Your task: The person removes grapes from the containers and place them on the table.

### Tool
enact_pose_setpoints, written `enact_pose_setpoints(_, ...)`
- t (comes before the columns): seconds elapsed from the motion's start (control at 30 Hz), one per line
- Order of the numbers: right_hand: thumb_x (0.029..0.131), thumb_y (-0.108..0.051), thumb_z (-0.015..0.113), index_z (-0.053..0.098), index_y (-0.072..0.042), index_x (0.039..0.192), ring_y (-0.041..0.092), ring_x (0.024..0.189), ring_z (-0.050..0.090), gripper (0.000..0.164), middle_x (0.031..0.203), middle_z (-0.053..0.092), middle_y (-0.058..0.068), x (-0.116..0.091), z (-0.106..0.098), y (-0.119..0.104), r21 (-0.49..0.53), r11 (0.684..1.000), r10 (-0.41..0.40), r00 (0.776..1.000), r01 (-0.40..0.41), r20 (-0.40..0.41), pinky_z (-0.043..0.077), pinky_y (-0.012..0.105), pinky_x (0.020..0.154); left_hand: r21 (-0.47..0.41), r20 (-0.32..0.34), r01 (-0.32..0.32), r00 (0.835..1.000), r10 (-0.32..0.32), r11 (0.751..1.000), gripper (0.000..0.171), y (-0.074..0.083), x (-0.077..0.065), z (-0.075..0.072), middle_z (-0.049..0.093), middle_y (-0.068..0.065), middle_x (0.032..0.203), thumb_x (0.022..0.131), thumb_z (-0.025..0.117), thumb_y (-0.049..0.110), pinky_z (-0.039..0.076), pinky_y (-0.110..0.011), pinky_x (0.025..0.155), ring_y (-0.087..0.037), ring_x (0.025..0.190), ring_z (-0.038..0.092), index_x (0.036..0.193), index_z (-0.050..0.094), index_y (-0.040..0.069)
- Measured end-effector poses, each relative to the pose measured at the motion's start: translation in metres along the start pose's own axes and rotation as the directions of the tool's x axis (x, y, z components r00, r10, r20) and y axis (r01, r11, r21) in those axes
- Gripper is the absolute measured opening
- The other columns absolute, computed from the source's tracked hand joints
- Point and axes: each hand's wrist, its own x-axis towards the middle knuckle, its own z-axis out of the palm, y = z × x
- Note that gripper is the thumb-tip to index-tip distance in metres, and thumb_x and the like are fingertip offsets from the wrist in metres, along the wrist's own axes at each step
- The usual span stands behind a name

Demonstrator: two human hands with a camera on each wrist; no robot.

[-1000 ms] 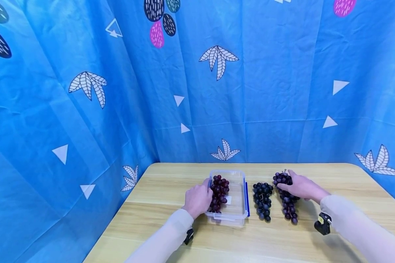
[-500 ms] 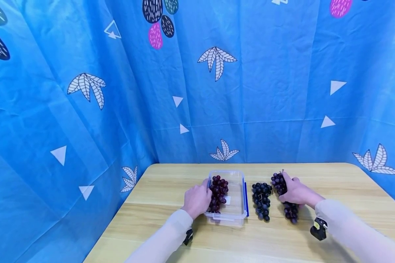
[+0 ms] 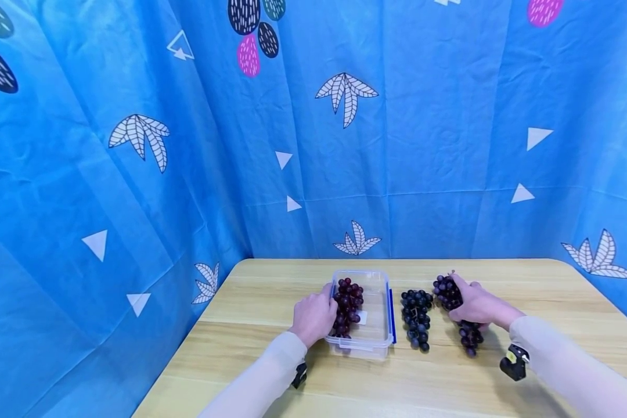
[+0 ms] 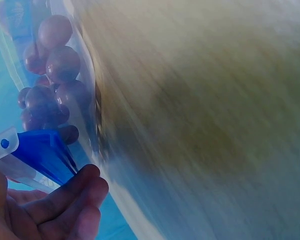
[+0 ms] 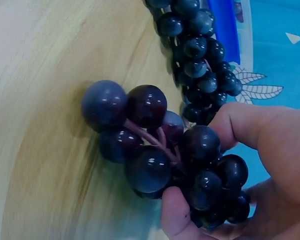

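Observation:
A clear plastic food container (image 3: 363,343) with blue latches stands on the table, with a bunch of dark red grapes (image 3: 349,299) lying along its left side. My left hand (image 3: 313,318) grips the container's left wall; in the left wrist view its curled fingers (image 4: 85,192) are at a blue latch (image 4: 45,152). To the right, my right hand (image 3: 478,305) holds a bunch of purple grapes (image 5: 149,169) round its middle, thumb and fingers on opposite sides. Both ends of that bunch show past the hand. Between container and right hand lies a bunch of blue-black grapes (image 3: 417,316).
The wooden table (image 3: 271,278) extends on both sides of the container. Its back edge meets a blue patterned curtain (image 3: 439,226), which also hangs at left and right. Black wrist cameras (image 3: 514,363) are strapped over both sleeves.
My right hand has come slightly nearer along the purple bunch and closed round its middle. The bunch's lower end has shifted a little right. My left hand and the container have not visibly moved.

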Motion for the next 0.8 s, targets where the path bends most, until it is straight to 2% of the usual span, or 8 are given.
enact_pose_setpoints(0.23,0.081,-0.011,0.073,-0.005,-0.006,0.161,0.018,0.054,0.048,0.112,0.141,0.013,0.051,-0.0002,0.0024,0.0025,-0.009,1.000,-0.011,1.000,0.011,0.003,0.050,0.034,0.044,0.009,0.001,0.004,1.000,-0.004,1.000,0.048,-0.0014,0.0019,-0.0005,0.049,0.003,0.057,0.103,0.047,0.029,0.038,-0.030,0.044,-0.013,0.045,0.045,0.147,0.049,0.013)
enact_pose_setpoints(0.33,0.081,-0.011,0.074,-0.005,-0.006,0.161,0.018,0.052,0.047,0.112,0.142,0.015,0.051,0.0009,0.0038,0.0035,-0.019,1.000,-0.013,1.000,0.013,-0.001,0.050,0.037,0.045,0.009,0.008,0.007,1.000,-0.007,1.000,0.048,-0.0012,0.0022,-0.0006,0.050,0.002,0.057,0.103,0.047,0.029,0.038,-0.031,0.045,-0.014,0.046,0.046,0.148,0.049,0.013)
enact_pose_setpoints(0.4,0.081,-0.015,0.076,-0.003,-0.002,0.160,0.032,0.064,0.059,0.112,0.142,0.017,0.052,0.0017,0.0030,0.0031,-0.067,0.997,-0.038,0.999,0.036,-0.018,0.055,0.046,0.056,0.009,0.008,0.007,1.000,-0.007,1.000,0.047,-0.0009,0.0022,-0.0004,0.051,0.002,0.058,0.103,0.047,0.029,0.039,-0.031,0.046,-0.014,0.047,0.047,0.147,0.049,0.013)
enact_pose_setpoints(0.47,0.082,-0.020,0.077,-0.001,0.002,0.159,0.049,0.087,0.063,0.112,0.144,0.017,0.053,0.0020,0.0017,0.0022,-0.115,0.992,-0.056,0.998,0.052,-0.035,0.055,0.057,0.073,0.017,0.006,0.005,1.000,-0.006,1.000,0.047,-0.0006,0.0023,-0.0001,0.053,0.001,0.061,0.103,0.047,0.029,0.039,-0.031,0.048,-0.014,0.049,0.047,0.147,0.050,0.014)
enact_pose_setpoints(0.57,0.082,-0.028,0.078,0.004,0.007,0.157,0.065,0.118,0.046,0.112,0.143,0.017,0.054,0.0015,0.0001,0.0008,-0.190,0.980,-0.080,0.995,0.067,-0.062,0.045,0.068,0.092,0.010,0.007,0.003,1.000,-0.003,1.000,0.047,-0.0001,0.0022,-0.0002,0.054,0.001,0.062,0.103,0.047,0.029,0.040,-0.031,0.048,-0.014,0.049,0.048,0.147,0.050,0.014)
enact_pose_setpoints(0.8,0.084,-0.033,0.078,0.009,0.007,0.157,0.071,0.122,0.037,0.109,0.146,0.016,0.053,-0.0024,-0.0011,-0.0027,-0.221,0.973,-0.090,0.991,0.066,-0.102,0.038,0.074,0.096,0.002,-0.003,-0.006,1.000,0.006,1.000,0.047,0.0006,0.0007,-0.0001,0.050,0.002,0.059,0.102,0.048,0.029,0.039,-0.031,0.047,-0.014,0.048,0.047,0.146,0.050,0.013)
